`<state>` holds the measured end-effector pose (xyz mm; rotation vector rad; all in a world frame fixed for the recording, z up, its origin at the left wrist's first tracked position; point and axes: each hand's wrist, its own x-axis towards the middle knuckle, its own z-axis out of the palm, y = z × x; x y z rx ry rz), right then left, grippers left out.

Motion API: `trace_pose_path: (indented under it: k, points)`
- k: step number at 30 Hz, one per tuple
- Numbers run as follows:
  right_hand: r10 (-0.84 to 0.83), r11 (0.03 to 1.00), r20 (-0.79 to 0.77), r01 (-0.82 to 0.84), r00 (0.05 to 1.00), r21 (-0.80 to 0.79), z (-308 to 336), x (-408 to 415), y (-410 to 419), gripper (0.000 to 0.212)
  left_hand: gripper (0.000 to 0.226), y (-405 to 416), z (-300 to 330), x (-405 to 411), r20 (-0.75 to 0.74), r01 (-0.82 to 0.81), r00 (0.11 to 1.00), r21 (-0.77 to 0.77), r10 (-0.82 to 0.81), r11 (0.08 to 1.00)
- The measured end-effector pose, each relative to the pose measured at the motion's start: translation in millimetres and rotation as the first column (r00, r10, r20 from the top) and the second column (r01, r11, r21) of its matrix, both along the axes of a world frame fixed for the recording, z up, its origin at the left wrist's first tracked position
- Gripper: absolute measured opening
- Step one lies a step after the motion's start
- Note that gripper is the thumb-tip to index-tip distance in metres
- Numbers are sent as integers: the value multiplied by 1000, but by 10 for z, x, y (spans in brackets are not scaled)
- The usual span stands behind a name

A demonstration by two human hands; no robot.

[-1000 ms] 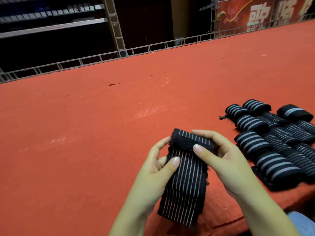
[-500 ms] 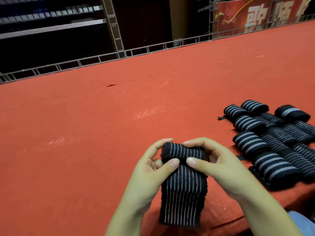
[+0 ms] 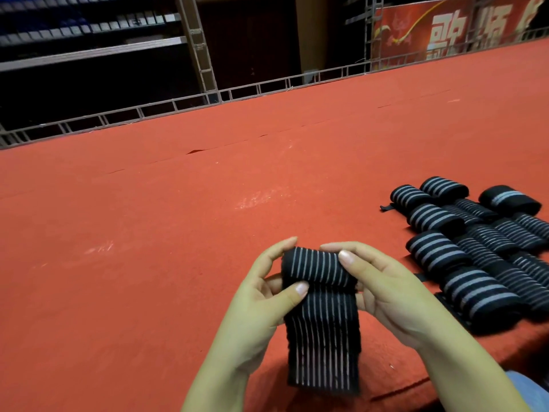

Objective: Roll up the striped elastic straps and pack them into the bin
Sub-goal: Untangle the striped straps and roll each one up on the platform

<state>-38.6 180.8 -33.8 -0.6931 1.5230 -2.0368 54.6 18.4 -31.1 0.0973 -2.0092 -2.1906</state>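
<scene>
A black elastic strap with thin white stripes [image 3: 322, 328] is held above the near part of the red table. Its upper end is wound into a thick roll between both hands, and the loose tail hangs down toward me. My left hand [image 3: 261, 295] grips the roll's left end, thumb on the front. My right hand [image 3: 383, 286] grips the right end, with its thumb on top of the roll. No bin is in view.
Several rolled striped straps [image 3: 463, 245] lie in rows at the right on the red felt table [image 3: 148, 248], close to its near edge. A metal rail [image 3: 178, 105] runs along the far edge, with dark shelving behind it.
The roll at the strap's top has grown thicker and moved down toward me. The hanging tail has become shorter. Both hands have stayed on the roll's ends.
</scene>
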Motion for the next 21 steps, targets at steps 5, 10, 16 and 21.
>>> trace_pose_path:
  k: [5,10,16,21]
  points:
    - [-102,990,-38,98,994,-96,1,44,48,26,61,31,-1,-2,79,24,996,63,-29,998]
    - [-248,968,-172,236,953,-86,27,71,77,23,61,64,-48,-31,112,34,993,88,-43,996]
    - [-252,962,-409,272,877,-9,-14,83,59,36,68,65,-74,-61,71,18,997,101,-25,995]
    - [-211,968,-470,250,857,23,-39,96,32,33,46,98,-67,-70,50,-45,998,125,39,991]
